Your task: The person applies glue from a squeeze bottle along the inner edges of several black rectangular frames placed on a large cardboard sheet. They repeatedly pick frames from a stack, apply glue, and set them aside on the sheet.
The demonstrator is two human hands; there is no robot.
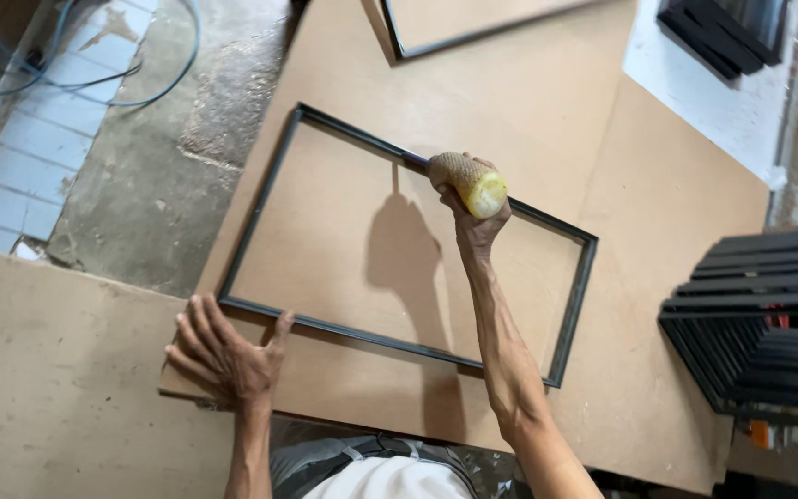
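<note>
A black rectangular frame (260, 199) lies flat on a brown board (547, 102). My right hand (475, 222) reaches over the frame's far rail and grips a tan, textured handle with a yellow end (469, 180), raised above that rail. My left hand (228, 356) rests flat on the board with fingers spread, its thumb touching the frame's near left rail. A shadow of the right hand falls on the board inside the frame.
A second black frame (397, 42) lies at the board's far edge. Stacked black frames (759, 314) stand at the right, more dark strips (722, 32) at the top right. Bare concrete floor (140, 157) and blue cables (154, 88) lie at the left.
</note>
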